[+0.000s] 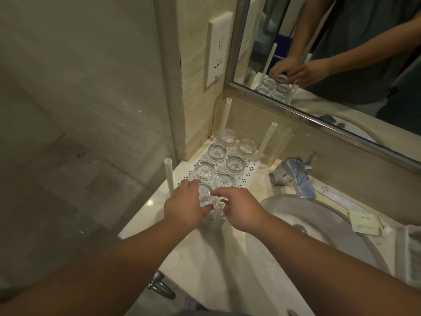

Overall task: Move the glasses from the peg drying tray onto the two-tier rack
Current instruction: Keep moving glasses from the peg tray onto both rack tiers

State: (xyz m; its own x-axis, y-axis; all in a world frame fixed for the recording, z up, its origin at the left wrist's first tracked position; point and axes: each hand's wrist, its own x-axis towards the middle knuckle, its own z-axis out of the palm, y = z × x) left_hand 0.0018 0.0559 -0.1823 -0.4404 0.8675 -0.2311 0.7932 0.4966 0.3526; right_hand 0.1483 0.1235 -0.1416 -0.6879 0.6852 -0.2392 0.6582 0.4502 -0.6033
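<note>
Glass tumbler point(204, 194) nearest on the perforated rack point(247, 173) sits between both hands, left grip point(185, 207) and right grip point(237, 209) loosely curled round it, apparently being set down, release next.

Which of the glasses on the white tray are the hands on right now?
The nearest glass, at the front end of the left row on the white tray. The left hand and right hand flank it; the other six stand free behind.
</note>
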